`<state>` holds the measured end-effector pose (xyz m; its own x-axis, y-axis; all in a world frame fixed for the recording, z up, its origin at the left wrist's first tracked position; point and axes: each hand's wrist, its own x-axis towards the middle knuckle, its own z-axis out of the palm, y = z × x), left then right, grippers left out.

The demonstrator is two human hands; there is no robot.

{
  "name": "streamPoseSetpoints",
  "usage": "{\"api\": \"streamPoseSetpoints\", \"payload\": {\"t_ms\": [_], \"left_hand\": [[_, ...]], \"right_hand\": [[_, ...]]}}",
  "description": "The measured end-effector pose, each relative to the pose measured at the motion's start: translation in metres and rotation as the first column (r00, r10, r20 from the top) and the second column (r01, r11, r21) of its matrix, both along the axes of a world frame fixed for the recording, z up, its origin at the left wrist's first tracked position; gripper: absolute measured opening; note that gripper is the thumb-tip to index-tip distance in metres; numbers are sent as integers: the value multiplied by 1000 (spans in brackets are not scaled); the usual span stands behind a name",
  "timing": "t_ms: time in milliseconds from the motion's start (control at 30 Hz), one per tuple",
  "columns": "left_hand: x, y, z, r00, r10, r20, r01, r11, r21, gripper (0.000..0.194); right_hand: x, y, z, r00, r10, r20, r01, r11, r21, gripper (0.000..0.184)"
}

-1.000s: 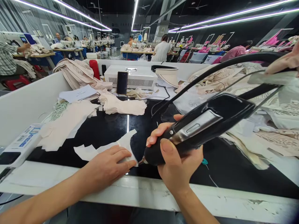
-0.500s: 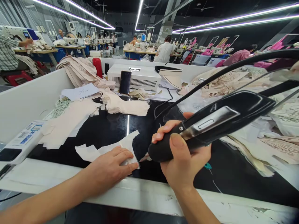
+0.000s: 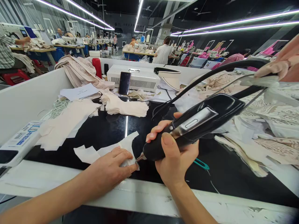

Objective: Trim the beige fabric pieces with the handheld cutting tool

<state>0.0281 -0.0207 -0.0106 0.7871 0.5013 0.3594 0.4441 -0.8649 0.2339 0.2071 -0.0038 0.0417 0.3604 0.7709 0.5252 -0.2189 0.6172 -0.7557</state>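
Note:
My right hand [image 3: 174, 151] is wrapped around a black corded handheld tool [image 3: 187, 127], with the thumb on its grip. The tool's narrow metal tip [image 3: 140, 157] points left and meets the right edge of a white fabric piece [image 3: 128, 143]. On that piece lies my left hand [image 3: 114, 163], fingers stretched and thumb apart, pressing it against the black work surface [image 3: 102, 124]. Part of the fabric is hidden under the fingers. Just right of my right hand lies a teal loop-shaped item [image 3: 201, 164].
Stacked fabric pieces [image 3: 123, 105] and a phone [image 3: 124, 83] lie ahead, before a white vented box [image 3: 134, 77]. More cut pieces [image 3: 65, 124] are at left, lace fabric [image 3: 275, 115] at right. Another person's hand [image 3: 280, 63] reaches in at upper right, near the black cable [image 3: 198, 79].
My right hand and the tool have moved slightly left, bringing the tip to the fabric edge. More of the teal item shows. Another person's hand has come further in at upper right.

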Motion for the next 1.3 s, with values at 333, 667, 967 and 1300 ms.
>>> {"api": "streamPoseSetpoints", "payload": {"t_ms": [333, 667, 967, 1300], "left_hand": [[-2, -1, -4, 999, 22, 26, -21, 999, -43, 30], [-2, 0, -2, 999, 33, 22, -32, 999, -38, 29], [1, -27, 0, 995, 65, -69, -62, 997, 47, 35], [-4, -2, 11, 999, -30, -16, 32, 987, 160, 24]], "right_hand": [[0, 3, 3, 1000, -7, -5, 7, 1000, 11, 32], [-5, 14, 1, 1000, -1, -4, 1, 1000, 21, 25], [-1, -3, 2, 999, 53, -8, -53, 998, -16, 31], [0, -13, 1, 998, 64, -20, -64, 998, 5, 42]]}}
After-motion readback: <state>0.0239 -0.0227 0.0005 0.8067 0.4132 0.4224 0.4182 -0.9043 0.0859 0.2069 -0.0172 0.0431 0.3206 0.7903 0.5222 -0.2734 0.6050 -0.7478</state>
